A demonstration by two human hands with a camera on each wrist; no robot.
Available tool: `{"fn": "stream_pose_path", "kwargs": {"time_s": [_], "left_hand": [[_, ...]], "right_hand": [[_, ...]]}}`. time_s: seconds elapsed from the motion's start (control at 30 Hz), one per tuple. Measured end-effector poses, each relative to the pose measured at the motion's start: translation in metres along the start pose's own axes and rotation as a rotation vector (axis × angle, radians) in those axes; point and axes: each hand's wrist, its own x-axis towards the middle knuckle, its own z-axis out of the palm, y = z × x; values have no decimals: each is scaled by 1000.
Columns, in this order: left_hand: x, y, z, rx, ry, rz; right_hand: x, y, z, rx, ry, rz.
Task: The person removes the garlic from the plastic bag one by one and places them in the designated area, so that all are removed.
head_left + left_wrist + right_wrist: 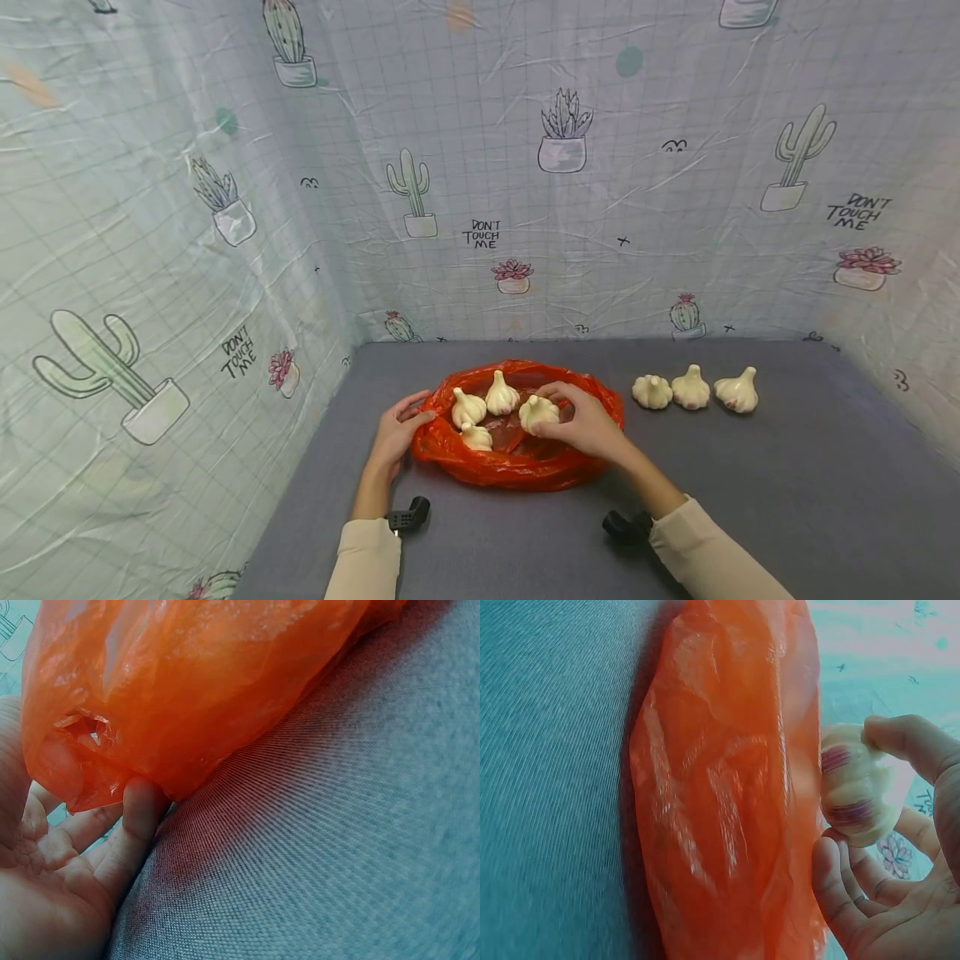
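A red plastic bag (495, 479) lies spread with its mouth facing up. Inside it sit several garlic bulbs, among them a bulb (501, 393) at the back and another bulb (468, 408) to its left. My right hand (588, 425) holds a garlic bulb (537, 412) over the bag's mouth; in the right wrist view thumb and fingertips grip this purple-streaked bulb (855, 787) from opposite sides, just beyond the rim. At the left end, my left hand (393, 433) pinches the bag's edge, thumb over the rim and fingers outside, against the orange-red plastic (187, 697).
Three more garlic bulbs stand in a row right of the bag, the middle bulb (691, 388) among them. A grey cloth-covered table (510, 542) lies beneath everything. A cactus-print curtain (465, 292) closes off the back and sides.
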Motion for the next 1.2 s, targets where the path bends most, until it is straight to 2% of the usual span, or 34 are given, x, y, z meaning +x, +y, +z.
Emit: {"fn": "stream_pose_path", "kwargs": {"time_s": [0.17,0.57,0.8,1.2], "left_hand": [[0,0,0,6,1,0],[0,-1,0,27,-12,-1],[0,-1,0,31,-4,0],[0,-1,0,26,-3,6]], "right_hand": [[-7,3,-9,-6,34,-32],[-27,12,-35,-1,64,-15],[-37,19,-50,-4,70,-46],[-50,35,-69,14,87,-5]]}}
